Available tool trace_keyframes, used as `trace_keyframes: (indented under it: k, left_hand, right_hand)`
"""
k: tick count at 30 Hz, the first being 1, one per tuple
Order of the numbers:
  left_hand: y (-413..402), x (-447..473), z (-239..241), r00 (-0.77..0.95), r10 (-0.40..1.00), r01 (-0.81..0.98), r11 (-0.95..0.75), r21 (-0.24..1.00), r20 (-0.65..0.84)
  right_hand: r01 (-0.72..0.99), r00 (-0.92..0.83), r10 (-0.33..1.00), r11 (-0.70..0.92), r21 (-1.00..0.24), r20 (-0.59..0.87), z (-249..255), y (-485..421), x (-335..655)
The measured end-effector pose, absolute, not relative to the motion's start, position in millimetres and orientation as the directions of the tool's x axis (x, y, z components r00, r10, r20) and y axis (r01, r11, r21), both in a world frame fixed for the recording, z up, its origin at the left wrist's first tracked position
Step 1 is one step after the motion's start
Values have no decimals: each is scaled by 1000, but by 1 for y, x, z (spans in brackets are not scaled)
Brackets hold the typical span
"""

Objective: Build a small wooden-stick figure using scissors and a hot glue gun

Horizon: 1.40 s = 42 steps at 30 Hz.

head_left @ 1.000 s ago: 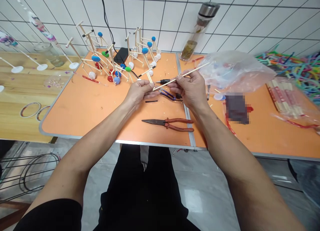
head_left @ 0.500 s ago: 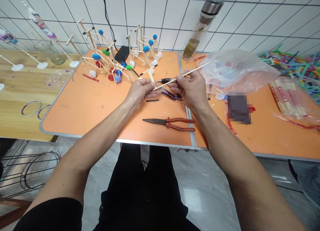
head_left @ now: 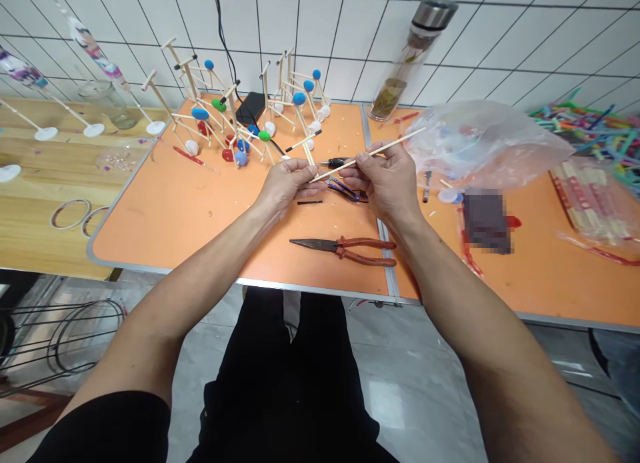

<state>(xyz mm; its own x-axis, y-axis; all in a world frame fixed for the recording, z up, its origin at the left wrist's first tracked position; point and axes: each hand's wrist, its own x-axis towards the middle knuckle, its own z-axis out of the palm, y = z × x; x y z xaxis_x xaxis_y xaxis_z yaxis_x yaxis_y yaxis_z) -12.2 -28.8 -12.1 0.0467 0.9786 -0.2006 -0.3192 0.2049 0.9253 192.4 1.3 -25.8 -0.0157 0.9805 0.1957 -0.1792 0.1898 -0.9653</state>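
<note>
My left hand (head_left: 290, 185) pinches a small wooden stick frame (head_left: 309, 151), which has a crossbar with dark ends at its top. Between the thumb and fingers of my right hand (head_left: 384, 176) is a long thin wooden stick (head_left: 397, 141). The stick slants down to the left, its lower end at my left fingertips against the frame's base; whether it is joined there I cannot tell. Below my hands lie red-handled long-nose pliers (head_left: 343, 247). Blue-handled cutters (head_left: 345, 189) and a black-handled tool (head_left: 334, 163) lie behind and between my hands, partly hidden.
Several stick models with coloured balls (head_left: 235, 126) stand at the back left, beside a black phone (head_left: 250, 108). A glass bottle (head_left: 395, 83) is near the wall. To the right are a clear plastic bag (head_left: 485, 143) and packed sticks (head_left: 590, 199).
The whole view has shifted slightly, so everything sits a little further right. My hands keep the same hold on the frame and the stick.
</note>
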Motion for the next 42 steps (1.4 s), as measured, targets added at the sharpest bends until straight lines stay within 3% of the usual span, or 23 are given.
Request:
trace_keyframes:
  k: [22, 34, 42]
  left_hand:
    - [-27, -13, -15, 43, 977, -297, 212, 931, -209]
    - [-26, -17, -15, 47, 982, -244, 189, 951, -183]
    - [-26, -15, -16, 35, 982, -212, 188, 959, -184]
  right_hand:
    - [-142, -20, 982, 182, -973, 187, -23, 6, 201]
    - [-102, 46, 954, 300, -948, 297, -24, 25, 225]
    - [-116, 36, 959, 282, -952, 280, -20, 19, 221]
